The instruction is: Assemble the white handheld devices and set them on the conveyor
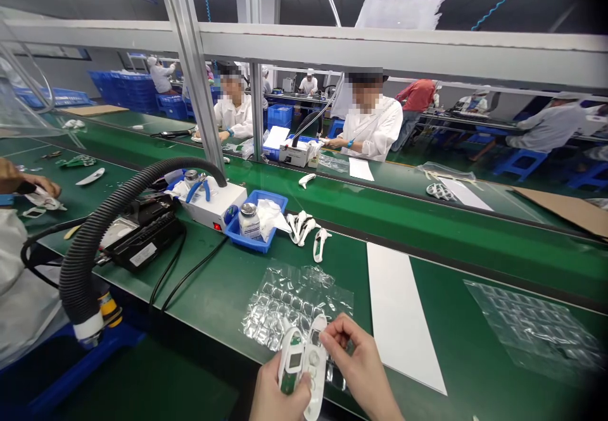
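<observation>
- Green worktop [223,288] fills the near scene, its front edge slanting from left down toward us and the right.
- Over that edge, we see the screened housing [294,361] and, just to its right, a white shell [316,370], both in our left hand [280,392].
- Our left thumb presses over the two pieces; the fingers beneath are hidden, and the wrist is cut off below.
- Our right hand [358,354] has thumb and forefinger close together at the shell's upper right edge; we cannot tell whether they pinch it or something small.
- Behind the pieces, a clear plastic sheet [273,301] is partly covered, its glare blurring the pockets.
- Right of it lies a white paper strip [403,313]; green surface shows between that and another clear sheet [532,326] farther right, near the dark picture corner.
- Farther off, white parts [301,228] sit beside a blue tray [247,242].
- Left, a black hose [95,231] arches across, hiding some of the equipment behind it.
</observation>
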`<state>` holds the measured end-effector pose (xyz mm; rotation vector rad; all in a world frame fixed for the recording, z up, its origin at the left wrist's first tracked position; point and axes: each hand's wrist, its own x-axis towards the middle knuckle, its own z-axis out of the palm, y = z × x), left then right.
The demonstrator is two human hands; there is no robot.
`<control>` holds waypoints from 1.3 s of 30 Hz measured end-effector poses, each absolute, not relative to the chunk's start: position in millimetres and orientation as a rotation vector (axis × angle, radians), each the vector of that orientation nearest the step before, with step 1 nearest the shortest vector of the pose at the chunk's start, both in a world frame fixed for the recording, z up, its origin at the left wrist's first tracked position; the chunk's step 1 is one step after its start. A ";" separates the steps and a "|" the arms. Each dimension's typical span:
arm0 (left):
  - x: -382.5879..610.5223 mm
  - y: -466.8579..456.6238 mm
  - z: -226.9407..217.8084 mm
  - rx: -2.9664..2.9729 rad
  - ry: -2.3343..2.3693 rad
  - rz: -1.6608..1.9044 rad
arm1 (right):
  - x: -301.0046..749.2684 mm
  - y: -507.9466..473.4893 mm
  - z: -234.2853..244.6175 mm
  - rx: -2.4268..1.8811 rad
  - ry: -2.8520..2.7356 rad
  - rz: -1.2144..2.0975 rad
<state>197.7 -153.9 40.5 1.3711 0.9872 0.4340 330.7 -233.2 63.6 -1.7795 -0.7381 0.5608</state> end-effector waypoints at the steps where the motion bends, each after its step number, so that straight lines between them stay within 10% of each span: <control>1: 197.3 -153.8 40.4 1.380 0.985 0.435 | 330.3 -232.7 63.8 -1.786 -0.738 0.559; 39: -3.1 0.1 0.9 0.331 1.278 1.270 | 71.9 13.8 2.0 -1.113 -0.472 1.685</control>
